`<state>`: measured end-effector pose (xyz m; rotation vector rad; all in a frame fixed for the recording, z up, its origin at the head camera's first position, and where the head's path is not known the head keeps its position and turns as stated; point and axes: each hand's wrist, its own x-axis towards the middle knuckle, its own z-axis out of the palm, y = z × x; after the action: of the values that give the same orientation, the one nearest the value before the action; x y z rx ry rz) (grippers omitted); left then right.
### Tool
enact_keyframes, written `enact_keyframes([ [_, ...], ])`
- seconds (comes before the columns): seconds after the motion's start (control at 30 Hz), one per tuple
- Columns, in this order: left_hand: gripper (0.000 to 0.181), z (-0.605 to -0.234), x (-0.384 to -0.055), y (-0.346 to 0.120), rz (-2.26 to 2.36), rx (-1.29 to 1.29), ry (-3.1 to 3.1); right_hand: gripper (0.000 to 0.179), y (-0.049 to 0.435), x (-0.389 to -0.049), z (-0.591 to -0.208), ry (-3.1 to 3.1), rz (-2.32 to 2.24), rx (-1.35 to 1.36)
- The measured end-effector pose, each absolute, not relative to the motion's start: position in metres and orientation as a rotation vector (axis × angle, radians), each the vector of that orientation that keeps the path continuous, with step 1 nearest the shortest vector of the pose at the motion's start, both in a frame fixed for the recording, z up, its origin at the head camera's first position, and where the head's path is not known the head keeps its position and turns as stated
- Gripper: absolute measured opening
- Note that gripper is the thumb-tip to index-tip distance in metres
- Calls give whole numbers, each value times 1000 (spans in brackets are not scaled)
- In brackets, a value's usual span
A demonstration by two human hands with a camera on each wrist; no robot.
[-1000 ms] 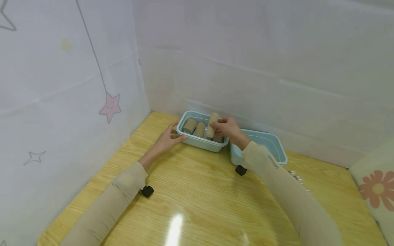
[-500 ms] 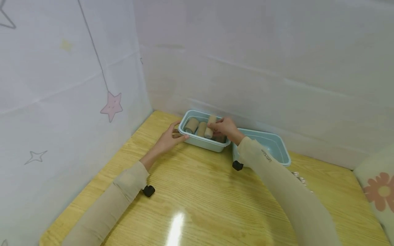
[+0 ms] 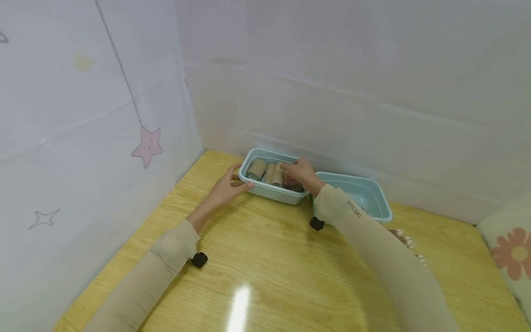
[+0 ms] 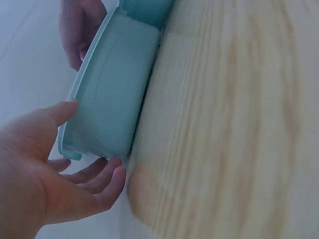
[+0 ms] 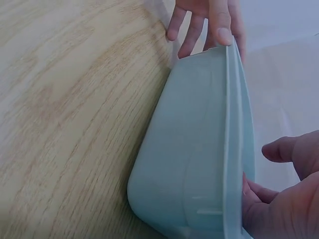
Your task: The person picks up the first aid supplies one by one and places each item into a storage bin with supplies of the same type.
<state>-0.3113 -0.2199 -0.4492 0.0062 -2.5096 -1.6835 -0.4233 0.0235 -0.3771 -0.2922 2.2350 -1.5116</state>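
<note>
A light blue plastic bin (image 3: 275, 193) stands by the back wall with several tan rolls, bandage-like in look, lying inside. My left hand (image 3: 224, 188) holds the bin's left end. In the left wrist view its thumb is on the rim and its fingers (image 4: 99, 184) lie along the end wall. My right hand (image 3: 301, 172) reaches down into the bin's right half. Its fingertips are at the upper end of a tan roll (image 3: 278, 175) lying beside another roll (image 3: 269, 172). In the right wrist view its thumb stands apart from the fingers, whose tips hide behind the bin wall.
A second light blue bin (image 3: 358, 191) stands just right of the first, partly covered by the right sleeve. Thin reddish sticks with white ends (image 3: 401, 237) lie on the wooden table (image 3: 265, 258) beside that sleeve. Fabric walls close off the back and left.
My right hand has lowered the tan roll from above the rim into the bin, where it now lies beside the others. The left hand has kept its place at the bin's end.
</note>
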Motion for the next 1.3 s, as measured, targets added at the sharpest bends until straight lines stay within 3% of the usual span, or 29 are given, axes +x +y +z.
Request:
enact_keyframes([
  [0.27,81,-436,-310,-217,-1461,-22,-2551,40,33,-413,-359,2192,-1525,-317],
  [0.67,75,-406,-294,-208,-1101,24,-2633,28,58,-368,-328,2142,-1584,-516],
  [1.07,48,-387,-274,-191,-870,-87,-2615,26,81,-338,-313,2077,-1624,-627],
  [1.3,43,-382,-265,-184,-894,-208,-2588,25,98,-319,-313,2142,-1570,-619],
])
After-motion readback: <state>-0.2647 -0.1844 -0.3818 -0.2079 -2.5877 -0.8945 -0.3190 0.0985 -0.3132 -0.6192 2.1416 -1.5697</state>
